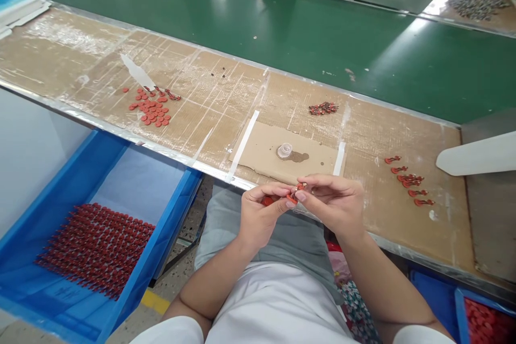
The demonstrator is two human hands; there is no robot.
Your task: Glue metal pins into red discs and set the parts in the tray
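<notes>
My left hand [262,210] and my right hand [332,201] meet in front of the bench edge, with their fingertips pinching a small red-and-metal part [297,192]. Another bit of red shows under my left fingers, but its shape is hidden. Red round discs [151,110] lie scattered on the cardboard-covered bench to the left. A small heap of metal-and-red pieces [323,108] sits straight ahead. Several red assembled parts [409,183] lie in a loose column to the right of my right hand.
A clear plastic cup [284,150] stands on a cardboard sheet [258,150] in front of me. A blue tray [157,209] at left holds rows of red parts. A green conveyor belt [282,37] runs behind the bench. Another blue bin [455,306] sits low at right.
</notes>
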